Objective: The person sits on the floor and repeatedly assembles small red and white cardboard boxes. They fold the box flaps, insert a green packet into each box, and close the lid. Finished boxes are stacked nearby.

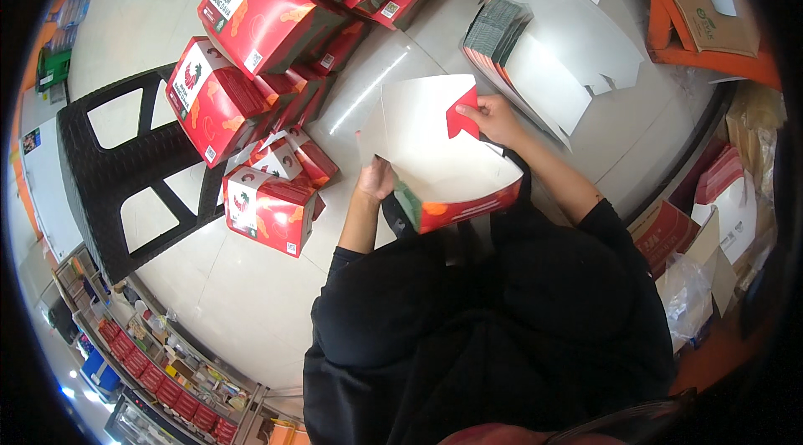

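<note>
A partly folded food carton [439, 169], white inside and red with green outside, is held over my lap between both hands. My left hand [376, 178] grips its left side, the fingers partly hidden by the card. At the right side my right hand [493, 120] pinches a red flap between thumb and fingers. The carton's near wall stands up, and its far panel leans away, open. Beyond my right hand lies a stack of flat carton blanks [535, 69], white faces up, with green and red edges showing.
Folded red cartons [259, 18] are piled on the tiled floor at the far left, beside a black plastic chair or stool [125, 173]. To the right are an orange shelf with a brown cardboard box [711, 2] and an opened box with clear plastic [686, 294]. Shelves [159, 361] stand lower left.
</note>
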`<state>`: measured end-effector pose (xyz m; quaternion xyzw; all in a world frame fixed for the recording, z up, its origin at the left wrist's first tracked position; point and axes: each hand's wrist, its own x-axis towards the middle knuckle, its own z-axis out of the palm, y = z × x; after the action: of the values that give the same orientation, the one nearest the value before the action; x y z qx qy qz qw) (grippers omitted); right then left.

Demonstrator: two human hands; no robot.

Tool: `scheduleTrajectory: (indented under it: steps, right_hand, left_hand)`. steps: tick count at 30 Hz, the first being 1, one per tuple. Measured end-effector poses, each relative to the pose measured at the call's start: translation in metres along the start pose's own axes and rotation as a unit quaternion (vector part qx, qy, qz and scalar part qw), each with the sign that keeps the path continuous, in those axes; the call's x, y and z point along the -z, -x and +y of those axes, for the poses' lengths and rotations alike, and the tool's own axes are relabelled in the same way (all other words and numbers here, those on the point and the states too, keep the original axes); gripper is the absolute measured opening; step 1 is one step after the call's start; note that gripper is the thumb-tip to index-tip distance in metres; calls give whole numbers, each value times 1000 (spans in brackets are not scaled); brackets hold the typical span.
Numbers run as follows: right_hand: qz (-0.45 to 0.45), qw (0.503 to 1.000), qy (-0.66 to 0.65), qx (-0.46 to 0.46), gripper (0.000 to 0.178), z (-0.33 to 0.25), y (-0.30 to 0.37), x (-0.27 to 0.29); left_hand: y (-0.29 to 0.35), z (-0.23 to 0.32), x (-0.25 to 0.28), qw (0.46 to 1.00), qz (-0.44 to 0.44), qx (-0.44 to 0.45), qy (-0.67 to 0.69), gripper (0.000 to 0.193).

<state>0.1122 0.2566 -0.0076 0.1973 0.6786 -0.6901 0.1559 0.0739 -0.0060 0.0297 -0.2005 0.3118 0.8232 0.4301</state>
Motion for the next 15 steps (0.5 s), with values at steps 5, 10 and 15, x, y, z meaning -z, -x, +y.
scheduleTrajectory:
  steps: [5,10,15]
  right_hand:
    - [-33,990,128,-43,21,-5,-7,3]
    - [13,980,105,168,24,-20,-42,-9]
    - [-30,907,376,187,28,-28,-79,-6]
  left_hand:
    - [-23,1,-29,945,94,-48,-309,41]
    - [-63,-3,28,843,170,-122,-495,37]
    - [-85,45,-11,740,160,-118,-643,56]
